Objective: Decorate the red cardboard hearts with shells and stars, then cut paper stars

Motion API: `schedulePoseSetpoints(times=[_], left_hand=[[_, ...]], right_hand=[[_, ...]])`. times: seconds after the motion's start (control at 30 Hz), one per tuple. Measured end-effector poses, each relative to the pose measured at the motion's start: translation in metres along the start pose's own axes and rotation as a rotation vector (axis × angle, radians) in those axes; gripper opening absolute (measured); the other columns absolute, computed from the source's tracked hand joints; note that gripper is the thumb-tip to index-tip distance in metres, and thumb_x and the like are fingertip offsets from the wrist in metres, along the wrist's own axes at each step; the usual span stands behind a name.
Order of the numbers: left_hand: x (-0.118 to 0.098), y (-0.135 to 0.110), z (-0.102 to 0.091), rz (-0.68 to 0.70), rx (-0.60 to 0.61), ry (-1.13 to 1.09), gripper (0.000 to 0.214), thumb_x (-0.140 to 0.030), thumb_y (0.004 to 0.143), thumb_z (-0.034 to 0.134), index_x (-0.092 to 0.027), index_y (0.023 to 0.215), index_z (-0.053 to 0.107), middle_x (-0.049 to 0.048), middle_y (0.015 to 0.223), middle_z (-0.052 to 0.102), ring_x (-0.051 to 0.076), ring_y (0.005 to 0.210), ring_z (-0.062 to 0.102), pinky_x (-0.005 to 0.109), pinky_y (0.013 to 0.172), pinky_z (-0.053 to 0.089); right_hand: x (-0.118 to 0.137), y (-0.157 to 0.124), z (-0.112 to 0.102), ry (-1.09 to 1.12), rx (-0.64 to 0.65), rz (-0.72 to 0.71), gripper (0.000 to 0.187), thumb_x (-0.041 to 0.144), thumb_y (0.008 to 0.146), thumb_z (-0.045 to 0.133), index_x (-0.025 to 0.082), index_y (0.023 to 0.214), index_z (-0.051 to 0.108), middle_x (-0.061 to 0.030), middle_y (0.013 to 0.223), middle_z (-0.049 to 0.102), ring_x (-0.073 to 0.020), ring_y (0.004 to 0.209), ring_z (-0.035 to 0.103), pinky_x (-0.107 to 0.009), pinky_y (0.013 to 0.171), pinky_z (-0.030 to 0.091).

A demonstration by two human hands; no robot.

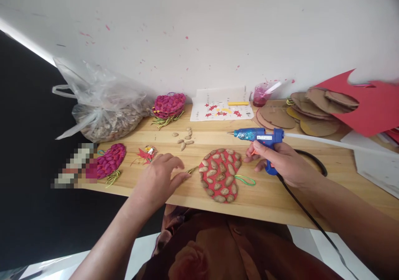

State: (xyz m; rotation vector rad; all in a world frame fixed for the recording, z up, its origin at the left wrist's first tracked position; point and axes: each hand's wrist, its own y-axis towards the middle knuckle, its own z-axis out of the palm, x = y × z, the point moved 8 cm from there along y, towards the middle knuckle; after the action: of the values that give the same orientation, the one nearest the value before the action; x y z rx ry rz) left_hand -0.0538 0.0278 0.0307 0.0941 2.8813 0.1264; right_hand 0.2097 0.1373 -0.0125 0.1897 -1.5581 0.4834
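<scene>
My right hand (282, 161) is wrapped round the handle of a blue hot glue gun (260, 137), its nozzle pointing left above the table. Below the nozzle lies a red heart-shaped card (220, 175) covered with several brown seeds, with a green loop at its right side and a yellow tassel at its left. My left hand (160, 177) rests on the wooden table (280, 201), fingers loosely curled, fingertips touching the yellow tassel beside the heart. A few loose seeds (184, 138) lie behind it.
A plastic bag of seeds (106, 109) sits at the back left. Purple-painted seed hearts (168, 105) (109, 160) lie nearby. White paper with red stars (222, 109), a pink cup (261, 93), cardboard discs (311, 113) and red card (368, 105) fill the back right. The gun's black cord (308, 215) trails off the front edge.
</scene>
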Motion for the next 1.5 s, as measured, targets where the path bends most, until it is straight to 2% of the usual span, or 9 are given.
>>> schedulePoseSetpoints(times=[0.07,0.13,0.27,0.4,0.57,0.77,1.0,1.27,1.5], left_hand=[[-0.006,0.002,0.008,0.064,-0.073,-0.095,0.018,-0.035,0.09,0.065,-0.021,0.102,0.064,0.0059,0.097,0.069,0.023,0.093,0.065,0.036,0.083,0.05],[-0.009,0.003,0.018,0.092,-0.083,-0.155,0.014,-0.029,0.091,0.062,-0.021,0.103,0.062,0.0055,0.097,0.069,0.021,0.092,0.065,0.035,0.083,0.051],[-0.003,0.003,0.03,0.076,0.027,-0.18,0.007,-0.02,0.092,0.057,-0.022,0.092,0.063,0.0023,0.087,0.068,0.019,0.083,0.065,0.032,0.075,0.051],[0.006,0.003,0.029,0.074,0.078,-0.177,0.006,-0.028,0.091,0.062,-0.023,0.093,0.065,0.0029,0.089,0.069,0.02,0.085,0.065,0.035,0.077,0.052],[-0.006,0.008,0.026,0.181,-0.036,-0.222,0.033,-0.031,0.082,0.074,-0.024,0.111,0.059,0.0068,0.111,0.067,0.026,0.108,0.061,0.041,0.093,0.051],[-0.011,0.01,0.041,0.19,0.009,-0.291,0.048,-0.029,0.084,0.073,-0.029,0.127,0.051,0.0043,0.123,0.064,0.022,0.111,0.061,0.039,0.096,0.052],[-0.003,0.008,0.036,0.102,0.011,-0.309,0.047,-0.033,0.085,0.072,-0.031,0.128,0.053,-0.0003,0.103,0.068,0.018,0.094,0.066,0.033,0.085,0.054],[0.001,0.006,0.027,0.055,-0.007,-0.3,0.032,-0.034,0.091,0.064,-0.027,0.122,0.059,0.0006,0.098,0.07,0.016,0.089,0.067,0.031,0.082,0.054],[0.008,0.001,0.023,0.058,0.138,-0.232,0.023,-0.031,0.095,0.053,-0.026,0.113,0.067,0.0013,0.089,0.074,0.017,0.077,0.069,0.028,0.068,0.053]], right_hand=[[-0.003,0.0,0.001,0.017,0.016,0.013,0.038,0.057,0.081,0.072,0.019,0.082,0.065,-0.0075,0.091,0.071,-0.0236,0.085,0.073,-0.025,0.054,0.058],[-0.007,0.001,0.003,0.037,0.049,0.035,0.038,0.057,0.082,0.071,0.019,0.083,0.064,-0.0068,0.09,0.07,-0.0227,0.084,0.074,-0.024,0.056,0.059],[-0.009,0.001,0.004,0.059,0.063,0.064,0.039,0.057,0.083,0.07,0.018,0.085,0.065,-0.0066,0.09,0.069,-0.0222,0.083,0.075,-0.023,0.055,0.059],[-0.007,0.0,0.0,0.027,0.014,0.082,0.039,0.056,0.082,0.071,0.019,0.086,0.065,-0.007,0.093,0.068,-0.0217,0.081,0.075,-0.021,0.052,0.057],[-0.005,0.0,0.004,0.089,0.054,0.106,0.038,0.056,0.083,0.071,0.018,0.084,0.066,-0.0067,0.091,0.069,-0.0224,0.084,0.074,-0.024,0.059,0.06],[-0.003,0.002,0.008,0.234,0.08,0.092,0.037,0.055,0.081,0.074,0.018,0.081,0.068,-0.0071,0.093,0.071,-0.025,0.096,0.072,-0.03,0.075,0.061],[-0.002,0.002,0.008,0.257,0.114,0.036,0.032,0.052,0.087,0.069,0.02,0.083,0.071,-0.0075,0.097,0.072,-0.0251,0.103,0.069,-0.036,0.088,0.059],[-0.002,0.003,0.005,0.243,0.096,0.036,0.031,0.051,0.087,0.069,0.021,0.08,0.07,-0.0067,0.095,0.071,-0.0254,0.103,0.07,-0.032,0.083,0.06],[-0.003,0.003,0.004,0.233,0.093,0.028,0.03,0.05,0.088,0.068,0.021,0.081,0.07,-0.0059,0.094,0.069,-0.0261,0.103,0.07,-0.031,0.079,0.061]])
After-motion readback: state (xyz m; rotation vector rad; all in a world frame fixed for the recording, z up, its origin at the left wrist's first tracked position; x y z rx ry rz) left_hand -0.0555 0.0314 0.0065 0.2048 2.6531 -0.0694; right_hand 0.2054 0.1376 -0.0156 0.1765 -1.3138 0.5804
